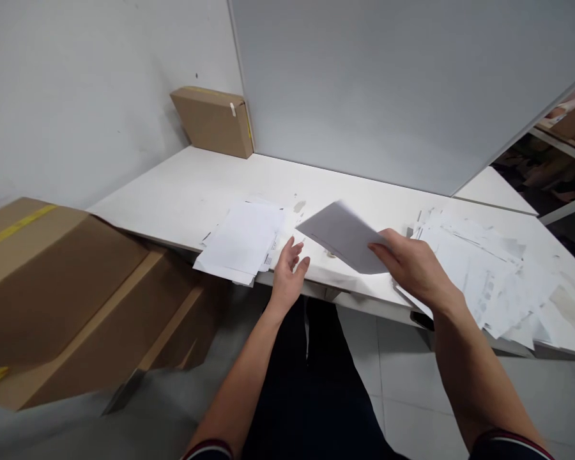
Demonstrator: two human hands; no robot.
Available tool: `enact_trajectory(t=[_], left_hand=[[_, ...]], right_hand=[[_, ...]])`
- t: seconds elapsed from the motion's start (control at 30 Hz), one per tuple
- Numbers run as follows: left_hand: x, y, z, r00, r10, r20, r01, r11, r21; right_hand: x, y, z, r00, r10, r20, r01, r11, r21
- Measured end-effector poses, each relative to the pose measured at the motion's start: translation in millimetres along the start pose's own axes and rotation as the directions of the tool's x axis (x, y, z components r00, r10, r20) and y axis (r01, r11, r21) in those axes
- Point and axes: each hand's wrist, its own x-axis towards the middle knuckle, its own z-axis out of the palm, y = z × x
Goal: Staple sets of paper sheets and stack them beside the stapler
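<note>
Fingers of the right hand (pixel 414 265) pinched a white paper (pixel 342 237) by its right end, as the head view showed. The paper was up over the table (pixel 191 176), between two piles. It might have been one sheet or a few; I could not tell. On the left hand (pixel 288 275), the fingers were a bit curled, away from the thumb, and they held nothing. That hand was just beside the left pile (pixel 242 239).

The paper work looked partway done. The left pile was fairly neat, and a bit of it stuck out past the front edge. The right pile (pixel 483 262) was messy and spread wide, so plenty seemed left to handle. The paper up in the air was not yet put down.

I counted two hands, two piles and one table. The sheets lay on top of each other, so I could not count them. One brown box (pixel 215 121) stood in the back corner. Big brown boxes (pixel 52 275) were on the left; there looked to be at least two, but they hid each other. Two dark legs (pixel 330 358) showed below.
</note>
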Motion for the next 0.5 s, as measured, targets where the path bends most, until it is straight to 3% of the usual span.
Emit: enact_trajectory(t=[0.1, 0.2, 0.3, 0.37, 0.5], left_hand=[[6.7, 16.2, 2.3, 0.999, 0.037, 0.021, -0.035, 0.994, -0.101], [11.7, 28.5, 5.9, 0.988, 0.14, 0.068, -0.129, 0.981, -0.144], [12.2, 32.6, 12.3, 0.974, 0.208, 0.093, -0.194, 0.972, -0.135], [10.4, 30.9, 17.3, 0.977, 0.189, 0.101, -0.18, 0.979, -0.093], [6.9, 23.4, 25.8, 0.987, 0.135, 0.087, -0.132, 0.991, -0.038]], right_hand=[[-5.9, 6.9, 9.7, 0.961, 0.091, -0.263, -0.012, 0.958, 0.285], [-8.7, 12.7, 38.2, 0.889, 0.251, -0.384, -0.004, 0.842, 0.54], [-9.7, 16.7, 74.6, 0.846, 0.377, -0.377, 0.021, 0.683, 0.73], [-10.6, 18.1, 95.1, 0.857, 0.408, -0.315, 0.008, 0.601, 0.799], [-13.3, 19.3, 116.0, 0.878, 0.418, -0.234, -0.041, 0.552, 0.833]])
